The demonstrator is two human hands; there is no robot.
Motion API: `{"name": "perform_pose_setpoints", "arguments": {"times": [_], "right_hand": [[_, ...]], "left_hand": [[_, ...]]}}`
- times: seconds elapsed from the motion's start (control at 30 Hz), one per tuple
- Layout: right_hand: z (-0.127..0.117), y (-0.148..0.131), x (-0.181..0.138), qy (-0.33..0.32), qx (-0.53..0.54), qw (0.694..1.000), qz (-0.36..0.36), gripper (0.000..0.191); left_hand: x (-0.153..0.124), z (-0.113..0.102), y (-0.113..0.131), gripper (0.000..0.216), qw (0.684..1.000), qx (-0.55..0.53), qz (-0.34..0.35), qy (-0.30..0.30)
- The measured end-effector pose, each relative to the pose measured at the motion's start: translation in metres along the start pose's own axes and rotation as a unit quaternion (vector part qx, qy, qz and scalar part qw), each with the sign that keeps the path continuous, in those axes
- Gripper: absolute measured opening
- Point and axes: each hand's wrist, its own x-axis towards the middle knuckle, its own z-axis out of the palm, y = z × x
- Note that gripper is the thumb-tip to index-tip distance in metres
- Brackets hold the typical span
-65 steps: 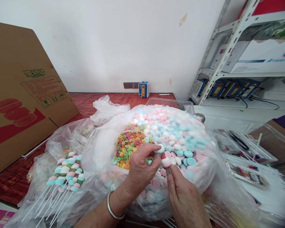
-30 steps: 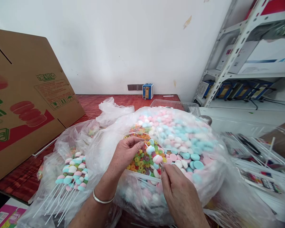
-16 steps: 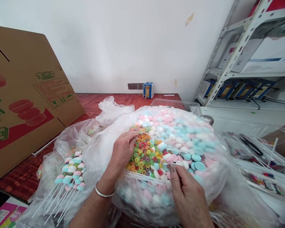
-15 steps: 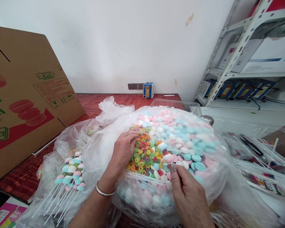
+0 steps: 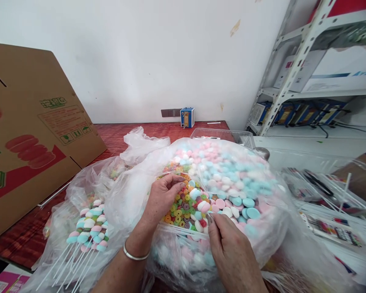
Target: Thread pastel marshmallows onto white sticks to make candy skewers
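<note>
My right hand [image 5: 232, 242] is closed in a pinch on a candy skewer [image 5: 203, 206], whose pink, white and blue marshmallows and gummy pieces slant up to the left. Most of its stick is hidden by my fingers. Just beyond the skewer's upper end, my left hand [image 5: 167, 197] has thumb and fingertips drawn together over the gummy rings [image 5: 178, 213]; whatever they pinch is hidden. Flat pastel marshmallows [image 5: 236, 201] fill the right side of the big plastic-wrapped container [image 5: 280, 211]. Finished-looking candy skewers [image 5: 91, 228] lie on clear plastic at the left, sticks towards me.
A large cardboard box [image 5: 33, 122] stands at the left on the red-brown table [image 5: 110, 136]. Behind the candy are a clear plastic tray [image 5: 247, 138] and a small blue device [image 5: 187, 117]. White shelving [image 5: 288, 87], scissors [image 5: 319, 183] and pens are at the right.
My right hand has moved left and slightly down with the candy skewer, nearer my left hand. My left fingertips have shifted right from among the gummy rings towards the skewer's upper end.
</note>
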Motion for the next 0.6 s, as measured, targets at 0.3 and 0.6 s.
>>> {"name": "perform_pose_setpoints", "arguments": {"times": [0.3, 0.6], "right_hand": [[-0.002, -0.005, -0.001, 0.023, 0.008, 1.0, 0.004, 0.028], [0.005, -0.034, -0.009, 0.039, 0.04, 0.998, -0.027, 0.033]], "left_hand": [[-0.013, 0.013, 0.01, 0.017, 0.988, -0.145, -0.029, -0.046], [-0.029, 0.025, 0.04, 0.024, 0.881, -0.451, -0.14, 0.003]]}}
